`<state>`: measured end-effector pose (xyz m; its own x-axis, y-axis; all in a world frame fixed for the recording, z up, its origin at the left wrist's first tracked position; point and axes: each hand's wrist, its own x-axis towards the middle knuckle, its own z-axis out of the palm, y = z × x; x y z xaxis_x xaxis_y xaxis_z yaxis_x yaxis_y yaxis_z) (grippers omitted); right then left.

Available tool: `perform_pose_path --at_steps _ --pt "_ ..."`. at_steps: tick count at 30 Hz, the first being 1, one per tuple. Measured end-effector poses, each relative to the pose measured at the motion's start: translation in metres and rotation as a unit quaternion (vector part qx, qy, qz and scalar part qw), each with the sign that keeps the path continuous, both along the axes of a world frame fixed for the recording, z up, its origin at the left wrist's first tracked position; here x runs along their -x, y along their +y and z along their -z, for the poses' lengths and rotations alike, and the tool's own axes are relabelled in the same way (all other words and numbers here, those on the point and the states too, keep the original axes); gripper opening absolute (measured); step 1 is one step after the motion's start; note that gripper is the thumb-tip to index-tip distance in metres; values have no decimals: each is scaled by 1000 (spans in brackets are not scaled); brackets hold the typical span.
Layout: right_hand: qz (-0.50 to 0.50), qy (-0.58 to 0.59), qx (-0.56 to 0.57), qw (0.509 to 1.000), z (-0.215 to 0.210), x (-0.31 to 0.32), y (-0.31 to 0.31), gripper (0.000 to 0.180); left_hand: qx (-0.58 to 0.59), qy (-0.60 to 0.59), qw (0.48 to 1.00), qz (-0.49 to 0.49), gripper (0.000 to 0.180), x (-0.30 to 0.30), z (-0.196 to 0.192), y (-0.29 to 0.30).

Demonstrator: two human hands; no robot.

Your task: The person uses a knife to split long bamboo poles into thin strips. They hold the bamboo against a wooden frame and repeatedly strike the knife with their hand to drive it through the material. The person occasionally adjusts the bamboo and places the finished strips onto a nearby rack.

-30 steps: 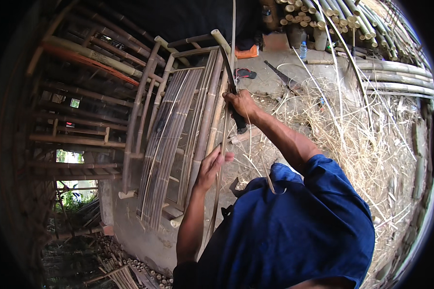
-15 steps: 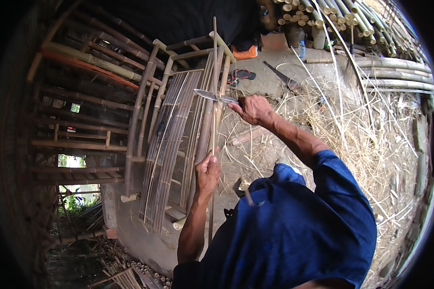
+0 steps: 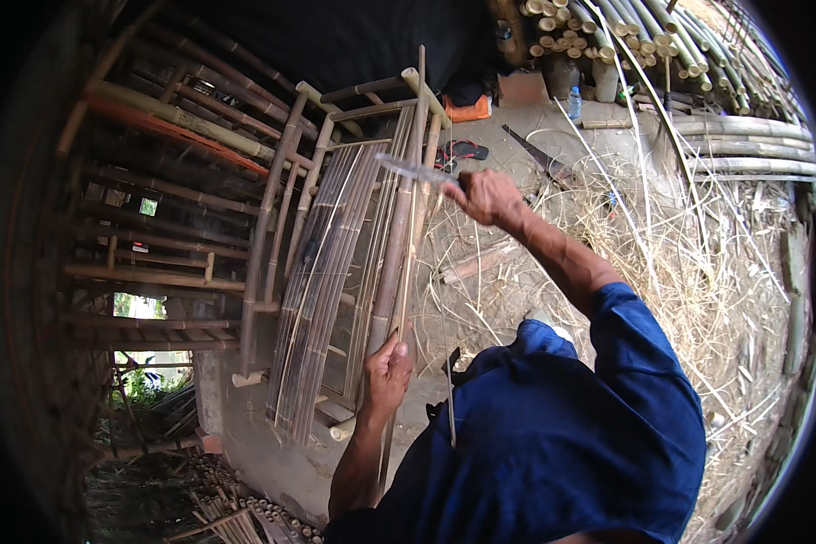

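Observation:
My right hand (image 3: pixel 487 196) is closed round the handle of a knife (image 3: pixel 406 169). Its blade, smeared by motion, points left across the upper part of a long, narrow bamboo strip (image 3: pixel 420 109). Lower down, my left hand (image 3: pixel 387 374) grips that strip, thumb uppermost, and the strip's tail runs down beside my left forearm. A thin sliver (image 3: pixel 451 399) hangs to the right of the strip, in front of my blue shirt. Just left of my hands stands a bamboo frame (image 3: pixel 392 249) with a panel of split slats (image 3: pixel 322 290) lying along it.
Pale shavings (image 3: pixel 671 263) cover the floor on the right. A saw (image 3: pixel 533 150), a sandal (image 3: pixel 465 150) and a water bottle (image 3: pixel 574 102) lie or stand farther off. Bamboo poles (image 3: pixel 644 32) are stacked at the far right. More bamboo frames (image 3: pixel 163 272) fill the left side.
The strip's upper end leans a little more to the right. My left hand sits slightly lower, and my right hand with the knife has shifted right. A thin sliver now hangs beside the strip.

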<state>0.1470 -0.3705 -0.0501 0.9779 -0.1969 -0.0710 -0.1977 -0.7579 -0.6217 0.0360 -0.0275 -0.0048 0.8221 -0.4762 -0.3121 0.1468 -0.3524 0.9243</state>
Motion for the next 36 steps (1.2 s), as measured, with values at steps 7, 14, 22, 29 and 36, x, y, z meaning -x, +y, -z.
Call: perform_pose_path --at_steps 7,14,22,29,36 --pt "116 -74 64 988 23 -41 -88 86 -41 1 999 32 43 41 -11 63" --pt "278 -153 117 941 68 -60 -216 79 -46 121 991 15 53 97 -25 147" --pt "143 -155 -160 964 11 -10 -83 73 16 93 996 -10 44 26 28 66" --pt "40 -27 -441 896 61 60 111 49 75 189 979 10 56 -41 65 -17" --pt "135 -69 -513 845 66 16 69 34 -56 136 987 64 58 -9 59 28"
